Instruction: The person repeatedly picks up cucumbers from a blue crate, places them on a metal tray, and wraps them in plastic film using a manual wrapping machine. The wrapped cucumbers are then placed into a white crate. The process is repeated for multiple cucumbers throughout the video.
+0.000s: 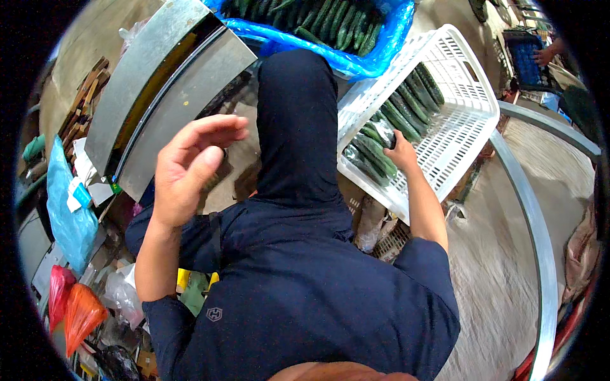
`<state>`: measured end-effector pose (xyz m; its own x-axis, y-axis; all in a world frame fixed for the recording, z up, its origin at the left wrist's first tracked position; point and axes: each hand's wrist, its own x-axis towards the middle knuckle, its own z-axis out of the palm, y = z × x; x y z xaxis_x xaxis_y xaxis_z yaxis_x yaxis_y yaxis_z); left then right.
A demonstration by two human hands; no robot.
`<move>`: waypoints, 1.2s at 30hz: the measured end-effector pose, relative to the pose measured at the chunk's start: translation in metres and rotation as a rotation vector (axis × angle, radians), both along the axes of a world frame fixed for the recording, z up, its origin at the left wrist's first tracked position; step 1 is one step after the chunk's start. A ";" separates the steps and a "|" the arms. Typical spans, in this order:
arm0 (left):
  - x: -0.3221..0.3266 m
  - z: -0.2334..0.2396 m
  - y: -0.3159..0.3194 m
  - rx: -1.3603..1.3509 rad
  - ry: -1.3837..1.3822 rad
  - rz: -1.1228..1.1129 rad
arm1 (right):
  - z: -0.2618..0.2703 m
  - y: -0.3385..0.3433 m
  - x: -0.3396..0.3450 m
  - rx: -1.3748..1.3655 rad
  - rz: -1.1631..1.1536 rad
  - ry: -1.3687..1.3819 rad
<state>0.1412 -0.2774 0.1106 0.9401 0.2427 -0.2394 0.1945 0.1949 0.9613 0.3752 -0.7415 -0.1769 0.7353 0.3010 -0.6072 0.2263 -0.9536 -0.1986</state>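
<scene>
My left hand (188, 171) is raised in the air beside the metal machine. It holds nothing, and its thumb stands apart from the curled fingers. On the other side, my right hand (402, 151) reaches into a white perforated plastic crate (469, 112). Its thumb and fingers are on a pack of cucumbers (376, 155) in clear plastic at the crate's near end. More cucumbers in clear plastic (407, 109) lie side by side along the crate. Ahead of me, many loose cucumbers (333, 24) fill a container lined with blue plastic film (371, 66).
A metal machine with flat steel panels (209, 71) stands at my left. Beyond it are wood pieces (86, 100), a blue plastic bag (69, 209) and an orange bag (81, 314). A metal rail (533, 228) curves along my right. Another person's hand (543, 56) is at a dark crate (522, 62).
</scene>
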 end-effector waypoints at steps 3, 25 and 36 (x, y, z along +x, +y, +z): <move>-0.016 -0.007 0.009 0.075 0.076 0.153 | -0.035 0.003 0.008 -0.058 0.115 0.035; -0.043 -0.028 0.014 0.122 0.289 0.077 | 0.101 0.147 0.124 0.889 -0.264 -0.517; -0.086 -0.063 0.030 0.059 0.584 0.168 | -0.125 0.320 0.236 0.032 -0.051 -0.053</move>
<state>0.0553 -0.2475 0.0474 0.6054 0.4048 -0.6853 0.6639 0.2181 0.7153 0.6109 -0.4214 -0.3021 0.7808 0.2810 -0.5581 0.1886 -0.9575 -0.2182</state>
